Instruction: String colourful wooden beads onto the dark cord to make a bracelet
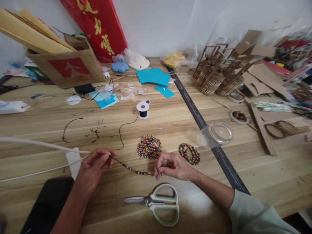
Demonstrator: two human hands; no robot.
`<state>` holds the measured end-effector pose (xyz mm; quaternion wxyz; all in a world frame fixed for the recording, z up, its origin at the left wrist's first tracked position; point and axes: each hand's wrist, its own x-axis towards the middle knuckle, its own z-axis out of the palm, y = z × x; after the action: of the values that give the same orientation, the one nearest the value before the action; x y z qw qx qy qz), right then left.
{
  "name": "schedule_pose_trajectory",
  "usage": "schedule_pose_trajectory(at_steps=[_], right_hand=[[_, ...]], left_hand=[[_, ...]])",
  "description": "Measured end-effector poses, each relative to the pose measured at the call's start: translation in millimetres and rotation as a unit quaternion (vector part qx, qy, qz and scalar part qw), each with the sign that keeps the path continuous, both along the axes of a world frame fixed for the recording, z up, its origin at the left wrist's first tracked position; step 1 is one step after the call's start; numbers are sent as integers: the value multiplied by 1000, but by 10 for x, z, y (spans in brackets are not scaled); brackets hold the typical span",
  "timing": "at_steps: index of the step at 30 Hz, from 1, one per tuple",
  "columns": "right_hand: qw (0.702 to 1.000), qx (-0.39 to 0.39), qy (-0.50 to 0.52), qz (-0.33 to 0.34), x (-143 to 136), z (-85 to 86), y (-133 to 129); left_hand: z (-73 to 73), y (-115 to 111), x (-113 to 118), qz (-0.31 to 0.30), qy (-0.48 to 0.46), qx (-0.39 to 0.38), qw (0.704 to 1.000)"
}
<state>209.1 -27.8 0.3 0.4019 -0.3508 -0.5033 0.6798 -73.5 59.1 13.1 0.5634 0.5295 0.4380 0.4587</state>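
Between my two hands stretches a dark cord with a row of small multicoloured beads point(135, 170) threaded on it. My left hand point(97, 162) pinches the cord left of the beads. At the other end, my right hand point(169, 166) has its fingers closed on the cord just past the last bead. Beyond the right hand lies a loose pile of coloured beads point(149, 147), and to its right a coiled beaded bracelet point(189, 153). A spool of black cord point(143, 111) stands farther back, its line running toward my left hand. Scissors point(158, 203) with pale handles lie nearest me.
A black phone-like object point(48, 204) and white cables point(44, 143) are at the left. A clear tape roll point(221, 132) rests on a dark strip point(195, 112). Behind are a cardboard box point(65, 70), blue paper point(153, 76) and bamboo lanterns point(214, 76).
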Motion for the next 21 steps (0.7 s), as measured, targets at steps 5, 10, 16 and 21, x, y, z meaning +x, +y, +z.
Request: schedule_pose_trajectory(at_steps=[5, 10, 16, 21], right_hand=[[1000, -9, -1, 13, -3, -30, -13], [998, 35, -38, 28, -25, -82, -51], [946, 255, -201, 23, -49, -102, -44], [907, 337, -248, 40, -50, -109, -45]], left_hand=[[11, -12, 78, 3, -81, -35, 996], [36, -31, 73, 0, -65, -60, 996], [-25, -45, 93, 59, 168, 8, 984], [-15, -42, 132, 92, 252, 59, 962]])
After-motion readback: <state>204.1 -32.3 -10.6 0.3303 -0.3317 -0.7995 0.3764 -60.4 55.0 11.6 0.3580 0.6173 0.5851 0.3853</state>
